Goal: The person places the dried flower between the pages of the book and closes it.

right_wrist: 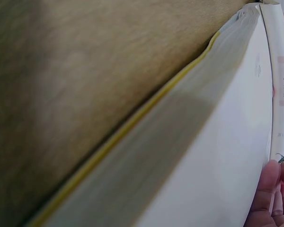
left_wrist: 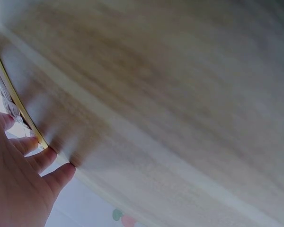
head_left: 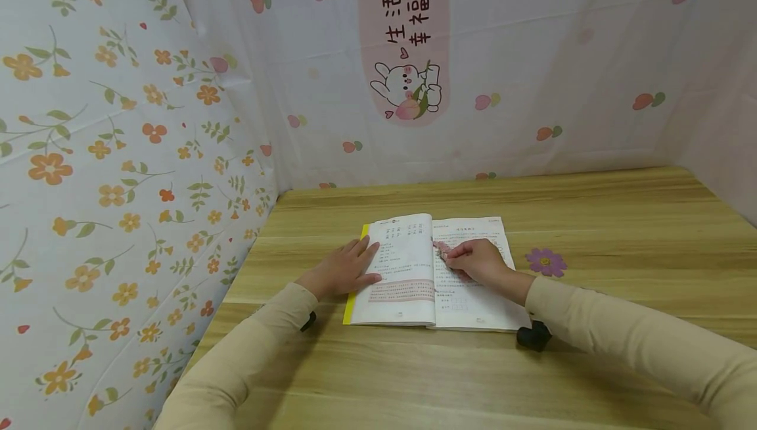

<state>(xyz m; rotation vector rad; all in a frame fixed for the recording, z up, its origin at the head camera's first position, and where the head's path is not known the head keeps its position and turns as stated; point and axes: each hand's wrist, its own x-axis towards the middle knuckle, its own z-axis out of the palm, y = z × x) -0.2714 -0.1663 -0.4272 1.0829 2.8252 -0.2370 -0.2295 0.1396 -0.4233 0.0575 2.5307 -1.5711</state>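
An open book (head_left: pixel 402 311) with printed pages and a yellow cover edge lies on the wooden table. My left hand (head_left: pixel 349 267) rests on its left page and outer edge with fingers spread; in the left wrist view, the fingertips of that hand (left_wrist: pixel 31 172) reach past the yellow edge. Over the right page, thumb and fingers of my right hand (head_left: pixel 481 260) pinch a small pinkish flower-like piece (head_left: pixel 441 246) near the spine. In the right wrist view, a dark green tip (right_wrist: pixel 281 157) shows at the fingertips; the fingers hide the rest.
A purple flower (head_left: pixel 546 262) with a yellow centre lies on the table (head_left: pixel 615 239) right of the book. Dark wrist-worn devices (head_left: pixel 534 336) sit beneath both forearms. Patterned cloth (head_left: pixel 520 75) hangs behind and at the sides.
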